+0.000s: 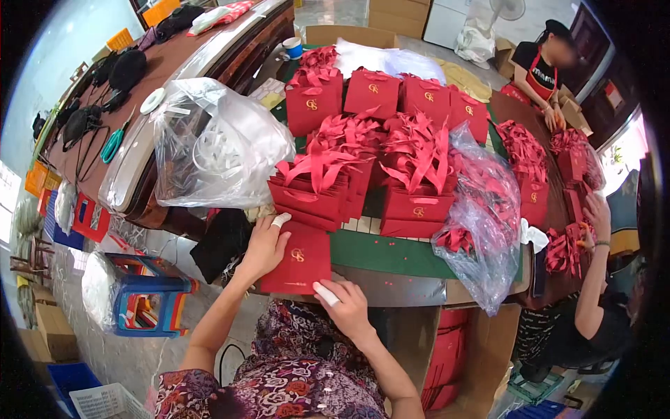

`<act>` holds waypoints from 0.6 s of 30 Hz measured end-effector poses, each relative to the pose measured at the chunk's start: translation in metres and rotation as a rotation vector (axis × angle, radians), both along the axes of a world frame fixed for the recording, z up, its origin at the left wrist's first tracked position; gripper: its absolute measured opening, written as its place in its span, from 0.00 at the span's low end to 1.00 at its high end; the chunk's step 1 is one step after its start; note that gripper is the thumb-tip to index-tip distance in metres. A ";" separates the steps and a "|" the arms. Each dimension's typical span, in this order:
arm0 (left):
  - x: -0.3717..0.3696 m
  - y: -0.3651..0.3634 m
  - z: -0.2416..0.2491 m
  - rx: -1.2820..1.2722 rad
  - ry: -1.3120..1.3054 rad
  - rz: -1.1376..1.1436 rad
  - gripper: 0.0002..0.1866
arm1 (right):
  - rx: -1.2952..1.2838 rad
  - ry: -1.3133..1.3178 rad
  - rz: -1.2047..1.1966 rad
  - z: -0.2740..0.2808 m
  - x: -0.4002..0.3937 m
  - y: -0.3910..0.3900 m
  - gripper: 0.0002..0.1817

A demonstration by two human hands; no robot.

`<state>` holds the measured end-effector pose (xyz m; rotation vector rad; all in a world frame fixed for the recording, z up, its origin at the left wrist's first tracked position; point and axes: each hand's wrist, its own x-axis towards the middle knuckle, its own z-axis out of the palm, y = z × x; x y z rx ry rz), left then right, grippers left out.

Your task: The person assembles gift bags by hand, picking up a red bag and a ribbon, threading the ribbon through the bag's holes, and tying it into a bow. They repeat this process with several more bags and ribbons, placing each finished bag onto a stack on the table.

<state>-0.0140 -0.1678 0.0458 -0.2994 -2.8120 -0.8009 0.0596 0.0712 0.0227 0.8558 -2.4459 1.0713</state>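
A flat red paper gift bag (299,244) with a gold logo lies at the table's near edge in front of me. My left hand (264,250) grips its left side, thumb over the front, white tape around one finger. At the bag's lower right corner, my right hand (346,306) pinches the edge; it too has a taped finger. Just beyond lies a stack of red gift bags (307,204) topped with tangled red ribbon handles (322,164). A second stack of gift bags (417,211) is to its right.
A clear plastic bag of white ribbon (223,143) bulges at left. Another plastic bag (485,216) with red ribbons hangs over the table edge at right. Two people work at right, one person's hand (597,215) among red bags. Stacked stools (150,293) stand on the left.
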 end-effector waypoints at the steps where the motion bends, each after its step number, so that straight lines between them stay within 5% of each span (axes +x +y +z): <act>1: 0.001 0.000 0.001 -0.006 -0.006 0.002 0.20 | -0.056 -0.001 -0.022 0.001 0.003 0.010 0.18; 13: 0.028 0.033 0.024 0.254 -0.033 0.031 0.12 | 0.000 -0.049 -0.417 -0.019 0.050 0.101 0.18; 18: 0.035 0.088 0.011 0.286 -0.077 -0.230 0.14 | -0.020 -0.071 -0.386 -0.013 0.048 0.103 0.16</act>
